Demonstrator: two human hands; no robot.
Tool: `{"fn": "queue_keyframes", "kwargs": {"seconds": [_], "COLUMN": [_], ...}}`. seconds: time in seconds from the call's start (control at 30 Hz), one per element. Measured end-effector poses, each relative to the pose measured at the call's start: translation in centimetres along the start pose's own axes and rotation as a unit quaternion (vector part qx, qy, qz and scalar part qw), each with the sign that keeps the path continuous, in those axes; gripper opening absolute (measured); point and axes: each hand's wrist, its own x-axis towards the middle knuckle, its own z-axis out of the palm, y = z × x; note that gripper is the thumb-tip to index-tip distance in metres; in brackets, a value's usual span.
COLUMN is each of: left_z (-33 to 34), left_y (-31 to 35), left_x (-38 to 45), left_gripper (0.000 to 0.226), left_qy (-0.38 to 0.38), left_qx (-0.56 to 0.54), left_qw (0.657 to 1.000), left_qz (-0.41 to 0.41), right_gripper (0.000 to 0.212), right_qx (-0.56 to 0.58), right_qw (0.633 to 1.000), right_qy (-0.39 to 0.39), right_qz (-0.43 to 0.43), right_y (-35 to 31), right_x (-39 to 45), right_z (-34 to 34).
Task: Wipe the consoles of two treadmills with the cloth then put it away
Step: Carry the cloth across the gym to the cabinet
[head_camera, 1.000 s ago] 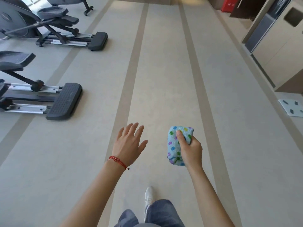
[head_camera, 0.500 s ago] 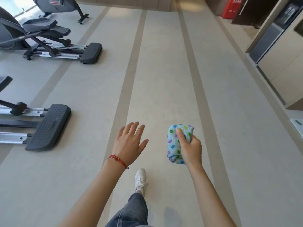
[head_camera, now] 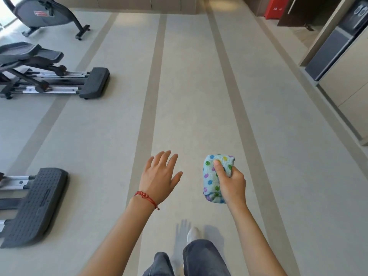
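Cloth [head_camera: 214, 179] (dotted, bunched) sits gripped in right hand [head_camera: 231, 185], thumb pressing its top, over gym floor [head_camera: 199, 96]. Left hand [head_camera: 159, 176] spreads empty. Soft, light towelling likely squashes easily; hold anywhere.

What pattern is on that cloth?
Light blue cloth with multicoloured polka dots, gripped by the right hand; seen in the head view.

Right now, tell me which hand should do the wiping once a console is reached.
Probably the right hand: its grip is already round the bunched dotted cloth. The left hand is open, fingers spread, holding nothing. No treadmill console is in view yet.
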Motion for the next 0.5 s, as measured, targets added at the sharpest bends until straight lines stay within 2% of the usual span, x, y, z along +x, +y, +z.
{"fn": "queue_keyframes", "kwargs": {"seconds": [0.17, 0.27, 0.5], "left_z": [4.1, 5.7, 8.2], "left_y": [-1.7, -2.2, -3.4], "left_x": [10.2, 16.7, 30.3], "left_gripper": [0.043, 0.052, 0.054], "left_qy": [-0.004, -0.019, -0.028], "left_qx": [-0.002, -0.004, -0.014], "left_qw": [1.0, 1.0, 0.999], "left_qz": [-0.013, -0.023, -0.027], "right_gripper": [0.023, 0.024, 0.024], "right_qx": [-0.004, -0.007, -0.001], "right_qw": [1.0, 1.0, 1.0], "right_qy": [-0.003, -0.009, -0.009], "right_qz": [-0.002, 0.002, 0.013], "right_y": [-1.8, -3.4, -8.3], "right_x": [11.0, 18.0, 31.8], "right_z": [1.8, 2.3, 3.1]}}
